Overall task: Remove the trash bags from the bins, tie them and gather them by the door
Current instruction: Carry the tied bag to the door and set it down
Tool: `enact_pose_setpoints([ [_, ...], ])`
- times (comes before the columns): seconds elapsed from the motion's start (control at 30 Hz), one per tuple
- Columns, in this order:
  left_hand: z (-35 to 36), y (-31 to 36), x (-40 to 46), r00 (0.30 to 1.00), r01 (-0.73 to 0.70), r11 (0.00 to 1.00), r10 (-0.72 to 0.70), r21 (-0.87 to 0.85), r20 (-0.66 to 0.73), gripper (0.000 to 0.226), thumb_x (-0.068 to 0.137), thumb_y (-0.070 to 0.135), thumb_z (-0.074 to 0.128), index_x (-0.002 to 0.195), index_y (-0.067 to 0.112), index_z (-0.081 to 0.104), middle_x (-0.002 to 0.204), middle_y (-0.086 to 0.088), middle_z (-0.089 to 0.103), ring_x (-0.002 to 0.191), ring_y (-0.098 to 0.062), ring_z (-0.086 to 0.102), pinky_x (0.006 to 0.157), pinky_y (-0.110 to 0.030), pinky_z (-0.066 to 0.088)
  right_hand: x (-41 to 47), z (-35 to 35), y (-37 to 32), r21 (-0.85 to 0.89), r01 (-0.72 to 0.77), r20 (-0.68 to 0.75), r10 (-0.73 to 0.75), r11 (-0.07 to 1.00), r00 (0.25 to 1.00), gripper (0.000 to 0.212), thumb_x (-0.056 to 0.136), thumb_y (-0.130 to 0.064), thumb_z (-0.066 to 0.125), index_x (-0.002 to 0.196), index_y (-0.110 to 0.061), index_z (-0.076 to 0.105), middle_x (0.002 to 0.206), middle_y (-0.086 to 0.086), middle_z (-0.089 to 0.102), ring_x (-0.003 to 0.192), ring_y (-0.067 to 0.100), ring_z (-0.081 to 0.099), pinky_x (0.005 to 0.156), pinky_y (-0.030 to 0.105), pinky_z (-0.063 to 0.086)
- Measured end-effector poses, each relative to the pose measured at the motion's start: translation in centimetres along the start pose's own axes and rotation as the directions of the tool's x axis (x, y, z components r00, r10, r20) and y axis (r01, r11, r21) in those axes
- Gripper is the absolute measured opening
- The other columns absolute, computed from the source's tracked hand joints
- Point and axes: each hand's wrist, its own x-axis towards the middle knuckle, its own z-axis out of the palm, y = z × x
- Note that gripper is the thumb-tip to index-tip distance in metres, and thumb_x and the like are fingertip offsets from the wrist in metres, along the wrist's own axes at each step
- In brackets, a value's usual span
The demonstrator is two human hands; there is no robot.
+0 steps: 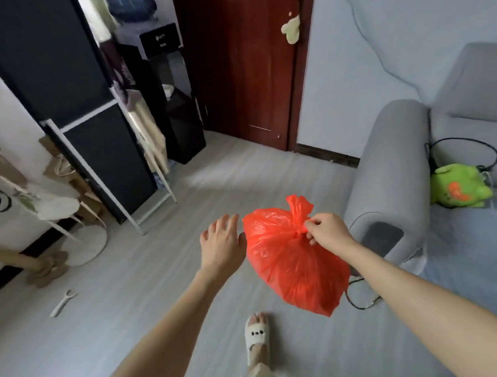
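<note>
A full red trash bag point(291, 261) hangs in the air in front of me, its neck tied in a knot with a tuft of plastic above it. My right hand point(325, 229) pinches the bag at the knot and carries its weight. My left hand point(222, 241) is held out just left of the bag with its fingers spread and relaxed, holding nothing, close to the bag's side. The dark red door point(244, 67) stands shut at the far end of the room, beyond the bag.
A grey sofa point(390, 163) with a green plush toy point(457, 186) fills the right side. A black wardrobe on a white frame point(94, 133) and a clothes stand point(55, 204) line the left. A small white tool point(62, 303) lies on the grey floor. My slippered foot point(256, 339) is below the bag.
</note>
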Motion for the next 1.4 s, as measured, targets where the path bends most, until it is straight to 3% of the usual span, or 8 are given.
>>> enact_pose_setpoints([
  [0.3,-1.1,6.1,31.3,0.983,-0.149,0.989,0.151,-0.02,0.105,0.045,0.091,0.029,0.039,0.135,0.019,0.036,0.138,-0.004,0.043,0.126,-0.029,0.04,0.104,-0.042,0.031,24.3,-6.7,-4.4,0.112,-0.142,-0.132,0.157,0.983,0.979,0.028,0.087,-0.014,0.051,0.061,-0.018,0.06,0.053,-0.005,0.059,0.031,-0.003,0.051,0.045,0.01,0.041],
  [0.5,1.6,13.8,48.3,0.955,-0.254,0.966,0.259,-0.052,0.145,0.05,0.093,0.029,0.038,0.141,0.02,0.028,0.147,-0.003,0.032,0.134,-0.026,0.033,0.109,-0.041,0.025,40.7,-11.9,-4.0,0.203,-0.121,-0.189,0.16,0.972,0.969,0.023,0.089,-0.012,0.049,0.073,-0.009,0.065,0.056,-0.003,0.061,0.043,0.006,0.057,0.059,0.024,0.047],
  [0.7,4.9,21.0,63.9,0.946,-0.25,0.968,0.25,-0.025,0.205,0.052,0.094,0.029,0.038,0.143,0.02,0.024,0.151,-0.004,0.027,0.137,-0.025,0.028,0.112,-0.042,0.023,56.9,-17.4,-1.5,0.282,-0.209,-0.24,0.279,0.937,0.93,0.026,0.086,-0.005,0.049,0.063,-0.005,0.061,0.054,0.003,0.06,0.032,-0.002,0.052,0.04,0.012,0.042],
  [0.87,6.4,27.3,75.2,0.922,-0.319,0.948,0.316,-0.024,0.225,0.054,0.094,0.027,0.037,0.145,0.021,0.021,0.152,0.0,0.026,0.139,-0.021,0.025,0.113,-0.037,0.023,68.0,-21.1,1.1,0.388,-0.33,-0.227,0.437,0.86,0.871,0.035,0.086,-0.006,0.049,0.053,-0.015,0.057,0.052,0.002,0.061,0.045,0.011,0.059,0.064,0.037,0.051],
  [0.97,9.5,30.2,81.6,0.901,-0.358,0.933,0.353,-0.03,0.251,0.057,0.093,0.025,0.039,0.146,0.021,0.018,0.154,-0.002,0.021,0.141,-0.022,0.021,0.113,-0.038,0.022,74.8,-21.6,3.2,0.428,-0.384,-0.238,0.512,0.818,0.825,0.034,0.084,-0.007,0.05,0.052,-0.016,0.056,0.051,0.001,0.061,0.048,0.01,0.063,0.071,0.041,0.053],
  [1.1,17.5,34.4,91.7,0.847,-0.448,0.894,0.432,-0.019,0.31,0.059,0.093,0.025,0.039,0.146,0.022,0.015,0.156,-0.002,0.015,0.144,-0.022,0.014,0.115,-0.04,0.019,85.0,-19.9,9.7,0.41,-0.49,-0.249,0.611,0.769,0.751,0.027,0.082,-0.012,0.049,0.057,-0.012,0.059,0.073,0.02,0.07,0.076,0.037,0.067,0.077,0.044,0.053],
  [1.23,28.6,37.4,102.2,0.785,-0.584,0.809,0.539,0.072,0.304,0.063,0.093,0.028,0.039,0.148,0.025,0.008,0.158,-0.003,0.006,0.146,-0.027,0.006,0.117,-0.046,0.015,95.6,-15.9,20.3,0.391,-0.551,-0.258,0.662,0.737,0.703,0.023,0.081,-0.016,0.049,0.059,-0.019,0.056,0.083,0.024,0.071,0.08,0.04,0.068,0.077,0.05,0.054],
  [1.4,41.5,39.0,112.4,0.728,-0.684,0.695,0.632,0.22,0.266,0.073,0.093,0.029,0.04,0.146,0.029,-0.009,0.157,-0.007,-0.014,0.145,-0.035,-0.01,0.116,-0.054,0.005,105.3,-10.3,32.5,0.396,-0.64,-0.249,0.748,0.658,0.615,0.023,0.081,-0.018,0.051,0.083,-0.002,0.068,0.087,0.025,0.071,0.084,0.039,0.069,0.08,0.049,0.055],
])
